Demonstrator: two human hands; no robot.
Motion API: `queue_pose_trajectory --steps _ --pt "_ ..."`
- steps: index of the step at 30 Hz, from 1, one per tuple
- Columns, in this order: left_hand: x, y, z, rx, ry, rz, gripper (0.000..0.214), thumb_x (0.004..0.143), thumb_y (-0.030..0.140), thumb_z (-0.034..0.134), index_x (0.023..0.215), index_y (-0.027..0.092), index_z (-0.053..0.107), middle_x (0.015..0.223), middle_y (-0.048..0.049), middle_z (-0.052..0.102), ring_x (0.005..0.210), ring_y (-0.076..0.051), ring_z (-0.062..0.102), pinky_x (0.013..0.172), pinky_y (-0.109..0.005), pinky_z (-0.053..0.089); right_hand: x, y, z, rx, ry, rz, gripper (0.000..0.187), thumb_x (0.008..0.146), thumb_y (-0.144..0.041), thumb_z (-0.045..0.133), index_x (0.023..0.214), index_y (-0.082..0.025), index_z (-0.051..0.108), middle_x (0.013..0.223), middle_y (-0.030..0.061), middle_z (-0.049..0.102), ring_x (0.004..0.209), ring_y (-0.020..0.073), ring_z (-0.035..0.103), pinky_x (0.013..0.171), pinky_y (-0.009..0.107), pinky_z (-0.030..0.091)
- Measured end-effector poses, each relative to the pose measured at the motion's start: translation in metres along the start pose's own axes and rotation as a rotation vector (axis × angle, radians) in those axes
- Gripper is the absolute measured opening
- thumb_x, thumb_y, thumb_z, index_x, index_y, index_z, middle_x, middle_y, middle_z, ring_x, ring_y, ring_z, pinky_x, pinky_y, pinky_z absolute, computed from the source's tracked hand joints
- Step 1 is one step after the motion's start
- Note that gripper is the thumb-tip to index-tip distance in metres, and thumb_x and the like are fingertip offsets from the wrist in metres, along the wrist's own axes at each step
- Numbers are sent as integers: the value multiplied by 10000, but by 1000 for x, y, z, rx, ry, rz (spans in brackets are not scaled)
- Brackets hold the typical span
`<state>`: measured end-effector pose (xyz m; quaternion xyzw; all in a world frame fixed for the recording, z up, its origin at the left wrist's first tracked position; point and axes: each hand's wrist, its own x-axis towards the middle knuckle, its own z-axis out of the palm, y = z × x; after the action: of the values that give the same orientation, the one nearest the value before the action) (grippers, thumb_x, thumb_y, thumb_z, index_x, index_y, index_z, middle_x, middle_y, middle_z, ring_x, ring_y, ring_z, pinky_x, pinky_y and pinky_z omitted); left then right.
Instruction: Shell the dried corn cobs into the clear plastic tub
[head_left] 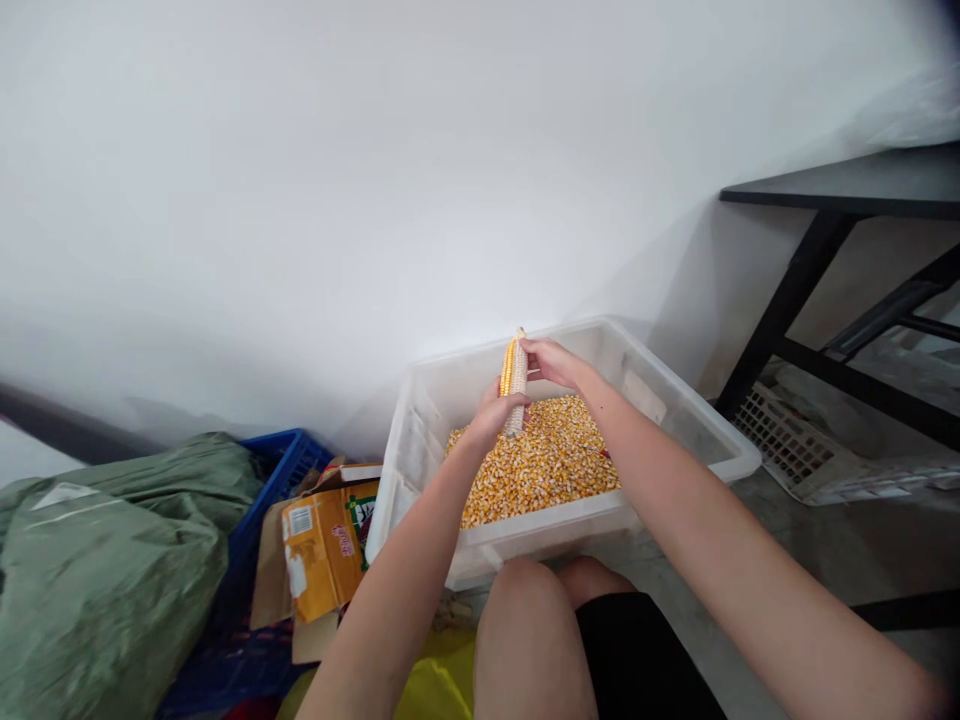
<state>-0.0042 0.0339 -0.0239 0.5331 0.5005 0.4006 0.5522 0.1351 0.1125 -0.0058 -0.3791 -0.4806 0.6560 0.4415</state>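
Observation:
Between my two hands a corn cob (515, 372) is held nearly upright above the bin. Yellow kernels cover its left side, while the side facing me is stripped and pale. My left hand (493, 408) grips the lower part, its thumb lying across the cob. Near the top, my right hand (551, 361) has its fingers closed on the cob from the right. Below lies a heap of loose corn kernels (544, 465) in a translucent plastic bin (480, 550). The fingers behind the cob are partly hidden.
A white wall (360, 200) rises behind the bin. To the left are a flattened yellow carton (322, 550), a blue crate (281, 450) and a green sack (127, 560). On the right stands a black table (847, 185) with a white basket (787, 445) beneath it.

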Motion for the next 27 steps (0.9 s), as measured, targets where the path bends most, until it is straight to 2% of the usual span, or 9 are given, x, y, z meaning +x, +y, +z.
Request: queue_pose_trajectory --steps 3,5,7,12,16,19,22,24,27 --pt "1 1 0 3 41 -22 531 639 202 640 1131 181 441 676 25 537 487 -123 563 440 -238 465 5 4 -12 87 235 -29 85 814 -151 542 801 -136 624 759 67 672 707 137 626 686 251 545" --pt "1 2 0 5 71 -32 510 633 197 638 1105 181 444 698 19 547 491 -119 562 437 -239 467 9 7 -19 75 455 -37 121 726 -54 537 745 -145 614 733 51 658 670 119 606 655 227 538" --pt "0 4 -1 9 95 -30 499 625 188 637 1086 180 447 714 13 552 496 -118 561 431 -236 463 12 10 -25 43 554 -43 204 647 13 510 712 -154 609 732 37 650 652 110 584 620 210 522" --pt "-1 4 -2 56 107 -10 490 625 179 627 1083 173 451 694 16 542 488 -118 555 423 -229 449 15 12 -24 -39 555 -72 272 542 49 487 651 -148 640 679 12 624 594 103 533 569 213 483" --pt "-1 1 -1 127 83 -14 483 644 197 626 1096 168 458 668 22 537 466 -115 543 422 -226 438 12 10 -22 -126 618 -108 257 535 18 529 647 -170 663 563 -26 553 575 119 510 576 232 469" --pt "1 -2 0 158 91 1 457 641 178 620 1074 162 473 694 13 548 459 -104 531 433 -226 443 8 5 -21 -110 647 -125 249 571 -15 577 734 -181 665 629 -22 584 637 129 550 612 230 483" --pt "4 -4 -2 233 127 53 431 660 178 603 1072 162 476 785 -17 583 489 -108 542 465 -243 465 3 2 -10 26 454 -27 173 737 -217 621 908 -194 615 751 16 632 678 149 600 628 274 521" --pt "4 -5 -3 361 158 127 426 685 185 585 1096 171 475 871 -46 613 550 -128 574 524 -266 489 2 4 3 18 297 55 293 833 -470 544 951 -205 586 776 49 642 679 184 619 603 327 536" --pt "-1 -6 1 666 204 271 398 721 183 548 1115 182 489 971 -88 646 748 -203 637 682 -321 504 4 11 21 -149 316 22 527 864 -671 351 886 -201 589 748 82 636 713 229 631 612 354 535"
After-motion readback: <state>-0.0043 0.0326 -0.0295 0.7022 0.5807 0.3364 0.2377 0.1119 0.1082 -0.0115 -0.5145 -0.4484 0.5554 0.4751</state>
